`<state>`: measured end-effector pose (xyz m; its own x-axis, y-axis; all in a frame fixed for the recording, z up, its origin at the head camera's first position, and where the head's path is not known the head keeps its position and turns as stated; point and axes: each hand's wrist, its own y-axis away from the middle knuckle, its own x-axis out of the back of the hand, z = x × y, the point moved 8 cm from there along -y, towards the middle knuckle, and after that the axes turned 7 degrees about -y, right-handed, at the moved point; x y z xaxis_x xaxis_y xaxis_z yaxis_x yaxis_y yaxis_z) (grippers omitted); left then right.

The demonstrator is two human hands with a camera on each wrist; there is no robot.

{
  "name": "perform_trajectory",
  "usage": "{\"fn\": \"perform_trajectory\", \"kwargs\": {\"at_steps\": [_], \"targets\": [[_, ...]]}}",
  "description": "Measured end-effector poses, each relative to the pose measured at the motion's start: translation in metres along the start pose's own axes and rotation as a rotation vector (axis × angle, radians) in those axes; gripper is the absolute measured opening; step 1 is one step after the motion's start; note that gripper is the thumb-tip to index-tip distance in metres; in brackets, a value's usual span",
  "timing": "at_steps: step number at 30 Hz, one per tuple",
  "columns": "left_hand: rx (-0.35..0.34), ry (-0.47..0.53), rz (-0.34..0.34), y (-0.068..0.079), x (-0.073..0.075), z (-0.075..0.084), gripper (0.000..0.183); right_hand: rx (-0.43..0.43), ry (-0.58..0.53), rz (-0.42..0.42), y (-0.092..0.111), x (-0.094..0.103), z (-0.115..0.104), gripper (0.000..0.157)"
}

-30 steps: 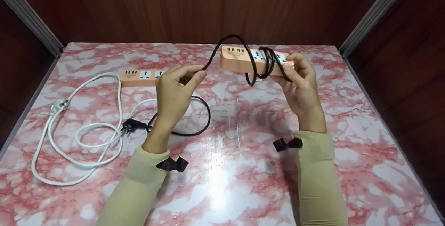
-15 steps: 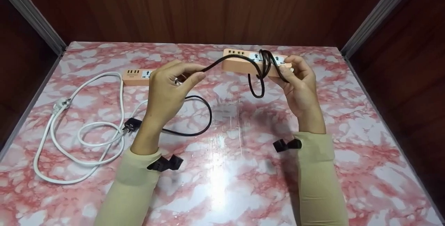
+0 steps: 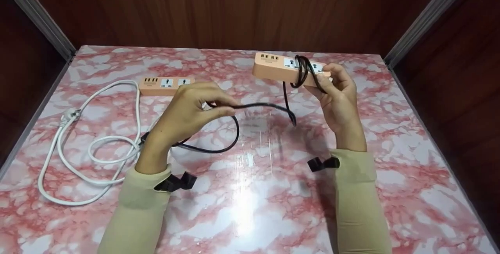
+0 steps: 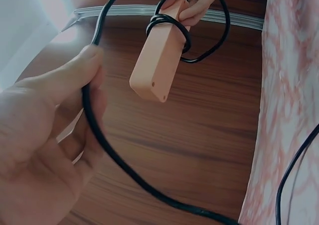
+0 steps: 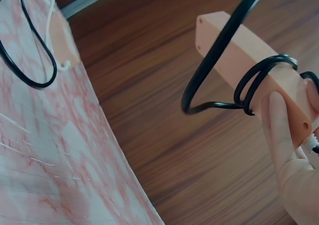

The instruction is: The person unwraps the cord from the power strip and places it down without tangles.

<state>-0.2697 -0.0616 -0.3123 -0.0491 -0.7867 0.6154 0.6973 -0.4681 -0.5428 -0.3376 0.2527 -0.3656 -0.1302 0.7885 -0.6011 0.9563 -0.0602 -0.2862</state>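
My right hand [image 3: 340, 97] grips one end of an orange power strip [image 3: 273, 72], held up above the table. Several turns of its black cord [image 3: 301, 72] wrap around the strip near that hand. From the wraps the cord hangs below the strip, bends, and runs left to my left hand [image 3: 191, 109], which pinches it between thumb and fingers. In the left wrist view the black cord [image 4: 107, 145] passes through the left hand's pinch. Beyond the left hand, a loop of black cord lies on the table with its black plug [image 3: 143, 137] mostly hidden behind the wrist.
Another orange power strip [image 3: 156, 86] lies at the back left, partly behind the left hand. Its white cord [image 3: 54, 168] lies in loose loops on the left, ending in a white plug [image 3: 70, 115]. Dark wood panels [image 3: 250, 8] stand around the marbled table [image 3: 390, 207].
My left hand has moved down and slightly left, pulling the cord from above the strip to below it. The right hand and strip stay almost in place.
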Motion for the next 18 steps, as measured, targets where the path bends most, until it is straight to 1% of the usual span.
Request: {"fn": "perform_trajectory", "kwargs": {"at_steps": [2, 5, 11, 14, 18], "targets": [[-0.005, 0.008, -0.052, 0.002, -0.003, -0.001, 0.016, 0.002, -0.009, -0.001, 0.000, 0.000, -0.001, 0.014], [-0.009, -0.007, -0.113, 0.006, -0.007, -0.003, 0.016, 0.005, -0.022, -0.005, 0.000, -0.001, -0.001, 0.016], [-0.012, -0.083, -0.232, 0.017, -0.015, -0.013, 0.014, 0.009, -0.021, 0.004, 0.000, 0.000, -0.002, 0.013], [-0.004, -0.127, -0.285, 0.024, -0.017, -0.019, 0.013, 0.011, -0.025, 0.010, 0.001, 0.000, -0.003, 0.012], [0.017, -0.161, -0.351, 0.033, -0.018, -0.029, 0.011, 0.015, -0.039, 0.002, 0.001, 0.001, -0.005, 0.013]]}}
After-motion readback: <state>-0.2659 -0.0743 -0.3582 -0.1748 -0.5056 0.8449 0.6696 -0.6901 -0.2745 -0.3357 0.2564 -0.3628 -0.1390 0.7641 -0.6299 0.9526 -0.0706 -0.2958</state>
